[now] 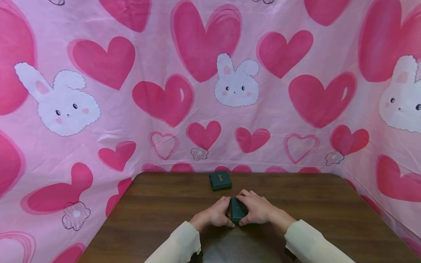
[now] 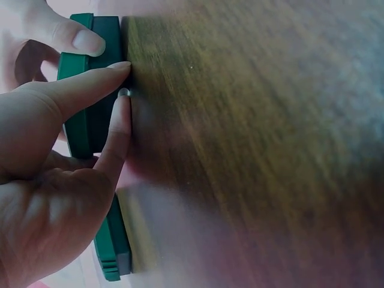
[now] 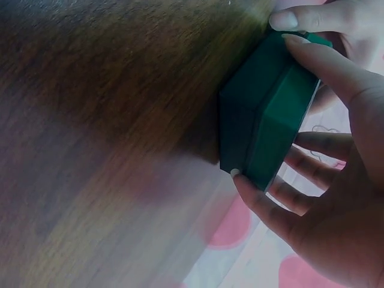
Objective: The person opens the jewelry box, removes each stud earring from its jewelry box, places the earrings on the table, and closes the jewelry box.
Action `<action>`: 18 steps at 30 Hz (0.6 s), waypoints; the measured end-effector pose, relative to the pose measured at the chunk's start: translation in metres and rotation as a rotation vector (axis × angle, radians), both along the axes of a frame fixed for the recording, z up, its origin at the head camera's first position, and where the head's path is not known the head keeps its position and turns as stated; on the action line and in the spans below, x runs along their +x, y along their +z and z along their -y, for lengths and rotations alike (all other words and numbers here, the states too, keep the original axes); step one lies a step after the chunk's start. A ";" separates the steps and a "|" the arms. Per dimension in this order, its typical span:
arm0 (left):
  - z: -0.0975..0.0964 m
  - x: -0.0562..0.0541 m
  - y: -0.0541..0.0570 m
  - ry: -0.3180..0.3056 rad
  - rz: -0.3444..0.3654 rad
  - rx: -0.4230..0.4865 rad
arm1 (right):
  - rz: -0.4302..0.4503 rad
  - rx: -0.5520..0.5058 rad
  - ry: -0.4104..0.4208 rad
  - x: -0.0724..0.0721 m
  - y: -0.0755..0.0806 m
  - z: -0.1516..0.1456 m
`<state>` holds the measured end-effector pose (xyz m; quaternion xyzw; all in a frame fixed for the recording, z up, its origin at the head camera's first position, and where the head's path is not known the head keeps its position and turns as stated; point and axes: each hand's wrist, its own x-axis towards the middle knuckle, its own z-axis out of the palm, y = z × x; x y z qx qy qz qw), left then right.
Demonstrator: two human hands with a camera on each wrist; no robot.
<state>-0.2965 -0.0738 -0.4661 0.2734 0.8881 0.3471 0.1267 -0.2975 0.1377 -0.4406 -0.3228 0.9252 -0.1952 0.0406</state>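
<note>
A small dark green box (image 1: 237, 210) stands on the table between both hands. My left hand (image 1: 217, 212) grips its left side, with thumb and fingertips on the box. On the opposite side my right hand (image 1: 258, 208) holds it, the thumb at the near end and the fingers at the far end. In the right wrist view, a seam runs along the box (image 3: 255, 111) between a brighter green upper part and a darker lower part. Its lower edge is close to the wood.
A second dark green box (image 1: 221, 180) with gold lettering lies near the back edge of the brown wooden table (image 1: 164, 204). A pink cloth (image 1: 204, 109) printed with hearts and rabbits hangs behind the table and along its sides.
</note>
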 end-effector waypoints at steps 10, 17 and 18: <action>-0.001 -0.001 0.003 0.022 -0.008 -0.014 | -0.034 -0.017 0.007 0.000 0.000 0.001; -0.001 0.000 0.001 0.038 0.028 -0.008 | -0.046 0.001 -0.020 0.002 -0.004 0.000; -0.001 0.000 0.001 0.038 0.031 -0.006 | -0.047 0.002 -0.020 0.002 -0.004 0.000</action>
